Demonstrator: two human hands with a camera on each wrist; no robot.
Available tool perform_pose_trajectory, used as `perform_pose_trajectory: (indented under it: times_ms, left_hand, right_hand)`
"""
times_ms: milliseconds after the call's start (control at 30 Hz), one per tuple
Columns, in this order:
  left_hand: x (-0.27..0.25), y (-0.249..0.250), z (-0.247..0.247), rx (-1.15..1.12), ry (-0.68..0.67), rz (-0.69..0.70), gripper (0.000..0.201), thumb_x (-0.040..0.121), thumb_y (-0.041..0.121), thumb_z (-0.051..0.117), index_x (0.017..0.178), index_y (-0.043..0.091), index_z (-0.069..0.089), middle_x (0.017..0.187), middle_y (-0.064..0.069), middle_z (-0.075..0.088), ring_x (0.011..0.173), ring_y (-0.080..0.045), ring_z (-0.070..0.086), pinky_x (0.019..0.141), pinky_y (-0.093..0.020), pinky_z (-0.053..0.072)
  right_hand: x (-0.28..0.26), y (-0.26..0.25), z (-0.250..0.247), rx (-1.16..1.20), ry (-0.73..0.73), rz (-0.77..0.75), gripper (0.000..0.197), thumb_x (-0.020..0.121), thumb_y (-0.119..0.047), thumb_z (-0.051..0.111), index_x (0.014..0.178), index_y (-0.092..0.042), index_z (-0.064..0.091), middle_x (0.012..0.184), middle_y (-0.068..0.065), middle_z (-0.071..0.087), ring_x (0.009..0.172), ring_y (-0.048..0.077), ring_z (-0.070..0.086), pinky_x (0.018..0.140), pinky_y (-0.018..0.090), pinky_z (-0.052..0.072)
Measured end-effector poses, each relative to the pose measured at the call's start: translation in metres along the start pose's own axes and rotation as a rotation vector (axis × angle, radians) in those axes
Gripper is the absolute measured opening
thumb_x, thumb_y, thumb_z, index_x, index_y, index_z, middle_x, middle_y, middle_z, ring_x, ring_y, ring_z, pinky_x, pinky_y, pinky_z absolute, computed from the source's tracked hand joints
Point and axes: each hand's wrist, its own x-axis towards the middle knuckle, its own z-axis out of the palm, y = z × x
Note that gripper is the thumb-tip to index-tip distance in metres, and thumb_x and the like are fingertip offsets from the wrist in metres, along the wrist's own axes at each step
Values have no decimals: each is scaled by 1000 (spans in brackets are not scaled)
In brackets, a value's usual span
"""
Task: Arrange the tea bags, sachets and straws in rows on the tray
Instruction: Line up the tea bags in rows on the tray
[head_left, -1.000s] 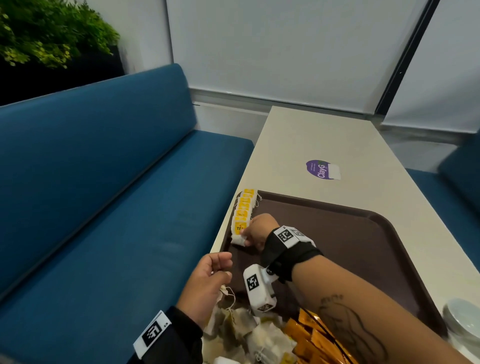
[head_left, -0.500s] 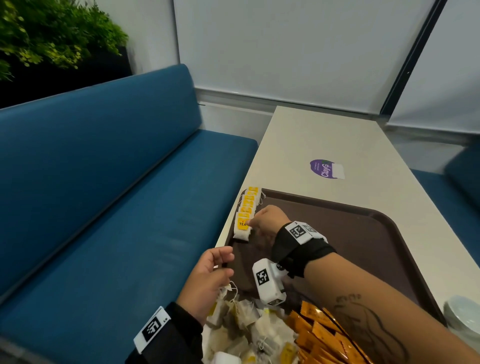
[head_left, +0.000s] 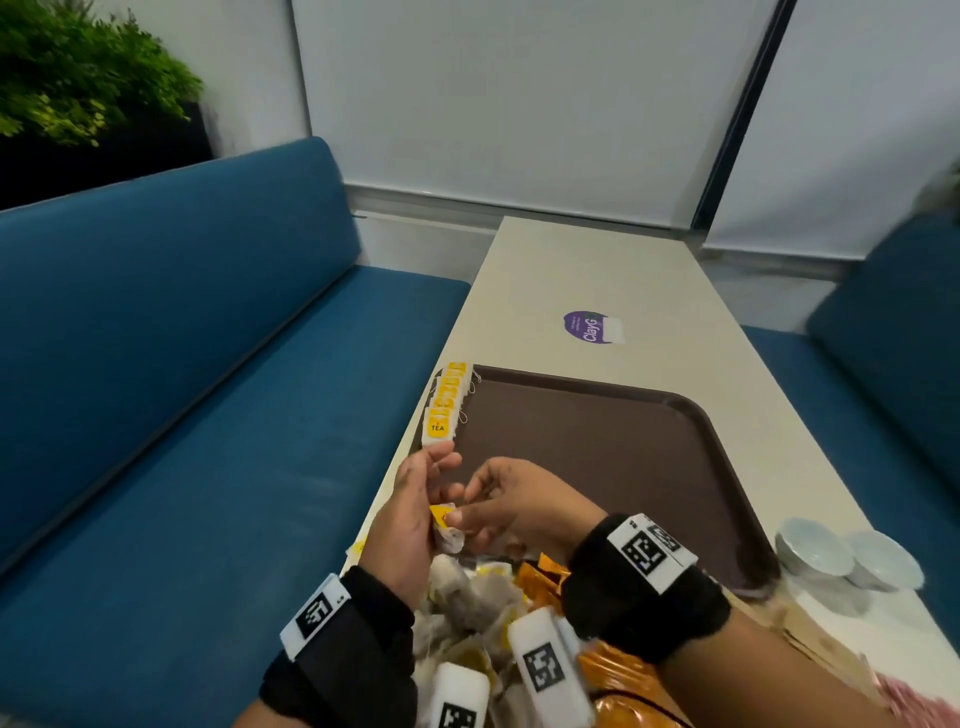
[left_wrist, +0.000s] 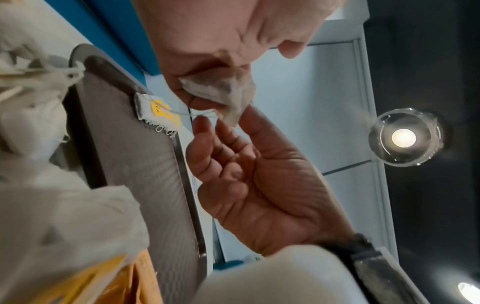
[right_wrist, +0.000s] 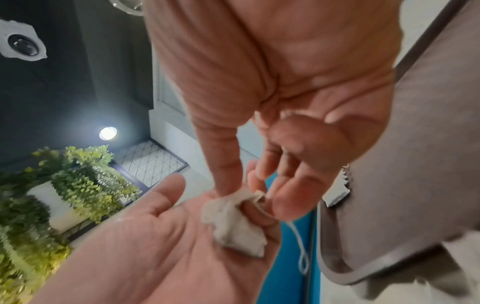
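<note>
1. Holding one tea bag (head_left: 445, 527) between both hands just left of centre in the head view, we are mid-pass: the left hand (head_left: 410, 525) cradles it on half-curled fingers, and the right hand (head_left: 511, 506) pinches its top with thumb and forefinger, the other fingers loosely spread.
2. Up close from the right wrist, we see the crumpled pouch lying across the left palm with its string (right_wrist: 298, 242) dangling below; whether the left thumb presses on it we cannot tell.
3. Progress check: one short row of tea bags (head_left: 445, 405) with yellow tags sits along the left rim of the brown tray (head_left: 623, 452), and the rest of the tray floor that we can see is bare.
4. What is left, as we judge it: nearly everything. A heap of loose tea bags (head_left: 467, 597) and orange sachets (head_left: 613, 670) crowds the lower middle of the frame, unsorted.
5. Straws: pale sticks (head_left: 821, 649) at the lower right may be them, but they are blurred and cut off, so we will not swear to it.
6. Hidden bits: wrists and cameras cover much of the heap, so we cannot count what remains, and the tray's near edge is buried under it.
7. Off to the right, small pale bowls (head_left: 847, 558) stand on the table (head_left: 597, 270), beside the tray.
</note>
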Motion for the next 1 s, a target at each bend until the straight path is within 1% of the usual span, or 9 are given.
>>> perform_pose_trajectory:
  times_ms: [133,200,300,367,467,633,733,833,1000]
  left_hand:
    - [-6,-7,6,161,-20,56,32,100,32,28,108,35,59,123,6,55,98,-14,51,88,-38,48]
    - [-9,-9,6,249,-52,48,25,99,25,35,111,35,55,122,8,54,105,-16,52,93,-44,45]
    - [-11,-9,2,333,-114,6,25,94,11,48,114,24,54,114,-1,61,101,-20,59,86,-44,49]
    - [-12,-8,-3,345,-151,-17,22,90,4,53,107,17,59,104,-6,66,90,-15,63,76,-29,52]
    - [-15,-7,-9,444,-166,-9,16,86,-3,58,94,11,61,83,-3,67,65,-3,62,55,-13,46]
    - [-8,-5,-21,456,-50,29,15,81,-8,63,85,7,63,79,-8,69,70,-15,64,60,-21,50]
    - [-1,-4,-25,436,-3,40,17,80,-8,63,85,8,63,76,-5,68,64,-10,63,52,-17,48]
    - [8,-4,-29,457,32,37,13,85,-1,61,88,12,64,81,-4,67,74,-15,61,58,-18,47]
    - [25,-4,-41,585,63,-1,19,92,3,51,108,10,59,89,3,62,77,-1,55,55,0,41]
  right_hand:
    - [-13,9,-3,90,56,2,29,81,1,68,97,-10,47,69,6,57,51,14,57,40,22,34]
    - [-15,11,-5,121,97,-23,29,80,4,67,97,-9,48,70,6,57,52,15,55,40,22,37]
    - [-14,12,-12,76,173,-95,25,79,5,68,92,-11,53,73,4,59,60,12,56,51,22,44]
    - [-13,10,-17,47,197,-126,24,80,4,68,89,-13,55,73,2,59,60,9,54,48,20,40]
    - [-10,8,-19,59,229,-148,22,81,3,68,88,-14,56,74,0,59,59,7,54,45,18,38]
    - [4,7,-13,88,193,-97,23,81,-5,70,100,-10,59,78,3,59,61,7,54,49,22,38]
    - [11,6,-5,97,132,-62,9,82,-3,68,84,-8,61,74,6,59,60,10,53,49,16,46]
    - [26,2,-3,76,179,-47,12,86,-7,66,77,-11,59,68,7,58,55,11,51,45,19,42]
    - [77,-7,-16,-65,257,13,12,92,-9,58,81,-14,54,66,5,56,52,9,56,35,16,29]
